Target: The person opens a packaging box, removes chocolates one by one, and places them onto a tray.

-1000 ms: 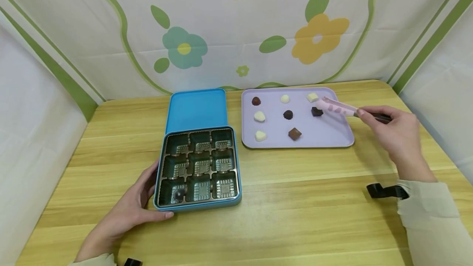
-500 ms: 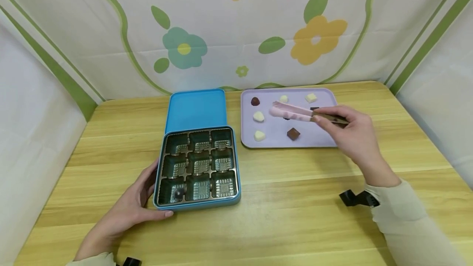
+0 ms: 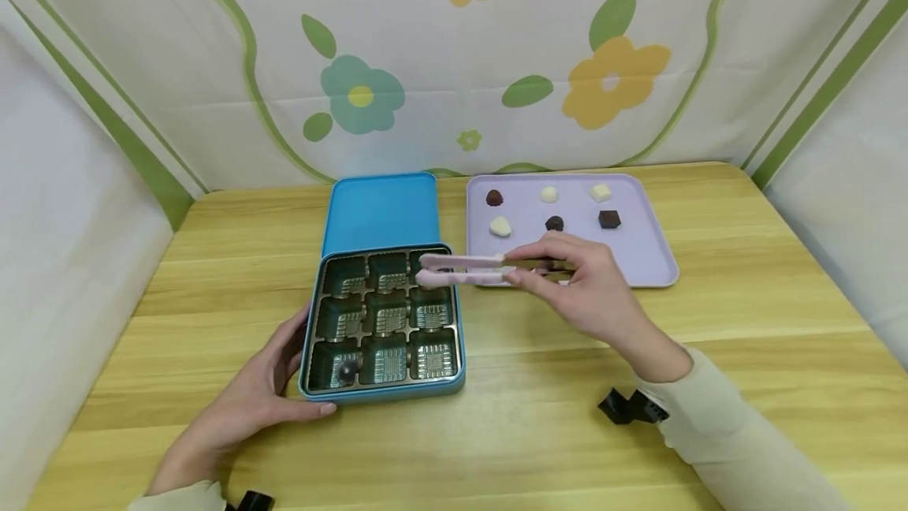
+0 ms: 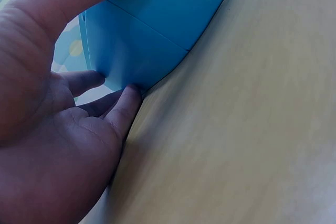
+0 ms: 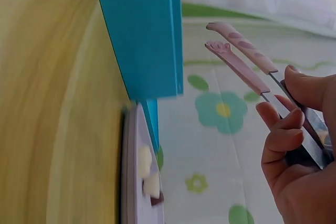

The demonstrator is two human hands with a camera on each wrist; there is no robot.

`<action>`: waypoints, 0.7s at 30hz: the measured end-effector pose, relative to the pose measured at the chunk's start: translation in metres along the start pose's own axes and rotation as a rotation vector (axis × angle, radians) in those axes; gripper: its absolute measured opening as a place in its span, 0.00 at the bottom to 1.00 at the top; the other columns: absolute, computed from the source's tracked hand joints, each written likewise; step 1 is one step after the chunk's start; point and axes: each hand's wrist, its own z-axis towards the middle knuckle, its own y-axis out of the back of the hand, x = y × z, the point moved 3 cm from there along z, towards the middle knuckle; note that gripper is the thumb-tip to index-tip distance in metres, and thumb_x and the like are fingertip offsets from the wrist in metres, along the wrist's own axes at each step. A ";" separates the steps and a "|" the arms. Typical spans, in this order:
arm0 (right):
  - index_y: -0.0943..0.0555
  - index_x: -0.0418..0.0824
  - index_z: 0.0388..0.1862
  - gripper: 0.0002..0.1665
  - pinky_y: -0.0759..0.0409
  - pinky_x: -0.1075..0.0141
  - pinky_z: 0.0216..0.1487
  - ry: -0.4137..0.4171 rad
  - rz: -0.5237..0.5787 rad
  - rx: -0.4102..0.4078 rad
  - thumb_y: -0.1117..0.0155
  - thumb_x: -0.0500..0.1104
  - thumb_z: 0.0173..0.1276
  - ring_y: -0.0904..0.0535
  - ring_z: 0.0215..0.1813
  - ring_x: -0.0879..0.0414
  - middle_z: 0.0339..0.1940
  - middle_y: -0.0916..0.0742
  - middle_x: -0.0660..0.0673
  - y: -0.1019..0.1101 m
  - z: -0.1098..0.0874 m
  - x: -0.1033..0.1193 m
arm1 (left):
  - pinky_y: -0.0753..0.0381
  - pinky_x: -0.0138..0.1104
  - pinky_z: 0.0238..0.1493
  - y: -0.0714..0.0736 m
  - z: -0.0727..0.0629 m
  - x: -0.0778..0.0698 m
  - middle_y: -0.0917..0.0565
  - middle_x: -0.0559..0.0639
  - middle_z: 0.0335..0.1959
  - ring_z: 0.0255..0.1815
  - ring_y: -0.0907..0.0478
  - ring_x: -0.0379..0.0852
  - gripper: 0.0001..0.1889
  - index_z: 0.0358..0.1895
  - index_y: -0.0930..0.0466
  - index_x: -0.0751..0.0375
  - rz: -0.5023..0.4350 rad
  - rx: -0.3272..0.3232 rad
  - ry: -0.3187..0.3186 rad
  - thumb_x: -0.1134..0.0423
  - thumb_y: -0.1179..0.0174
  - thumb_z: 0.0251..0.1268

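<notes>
A blue tin (image 3: 457, 365) with a dark insert of several square compartments stands on the table. In its near-left compartment lies a dark round chocolate (image 3: 347, 371). My left hand (image 3: 255, 393) grips the tin's near-left corner, thumb along the front and fingers at the left side; the left wrist view shows the fingertips low against the blue wall (image 4: 152, 30). My right hand (image 3: 585, 286) holds pink-tipped tongs (image 3: 464, 269), their tips over the far-right compartment. In the right wrist view the tongs (image 5: 241, 61) have their tips apart, with nothing between them.
The blue lid (image 3: 386, 211) lies behind the tin. To the right, a lilac tray (image 3: 653, 259) bears white chocolates (image 3: 500, 226) and dark ones (image 3: 609, 219); my right hand and the tongs cover its near part. A flowered cloth (image 3: 426, 46) hangs behind the table.
My right hand has carried the tongs leftward from the right side of the tray to over the tin. The left hand and the tin have stayed in place.
</notes>
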 end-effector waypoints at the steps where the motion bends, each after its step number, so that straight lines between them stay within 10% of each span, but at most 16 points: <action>1: 0.07 0.44 0.48 0.13 0.18 0.73 0.36 0.017 0.007 0.026 0.21 0.33 0.66 0.19 0.36 0.62 0.37 0.09 0.52 -0.005 0.000 0.004 | 0.35 0.14 0.69 0.000 0.000 0.000 0.49 0.60 0.89 0.86 0.47 0.59 0.67 0.90 0.57 0.38 0.001 0.002 0.000 0.69 0.17 0.54; 10: 0.07 0.44 0.50 0.12 0.21 0.70 0.32 0.116 0.112 0.219 0.20 0.37 0.68 0.23 0.34 0.62 0.35 0.12 0.54 -0.044 0.005 0.034 | 0.34 0.14 0.69 0.000 0.001 0.000 0.48 0.61 0.89 0.76 0.39 0.20 0.67 0.90 0.57 0.39 -0.004 -0.003 -0.008 0.70 0.18 0.54; 21: 0.08 0.42 0.50 0.12 0.19 0.70 0.32 0.206 0.131 0.353 0.20 0.39 0.68 0.23 0.37 0.64 0.37 0.11 0.52 -0.070 0.013 0.049 | 0.38 0.12 0.71 -0.001 0.002 0.002 0.48 0.61 0.89 0.78 0.42 0.18 0.66 0.90 0.55 0.40 -0.004 0.006 -0.046 0.71 0.18 0.53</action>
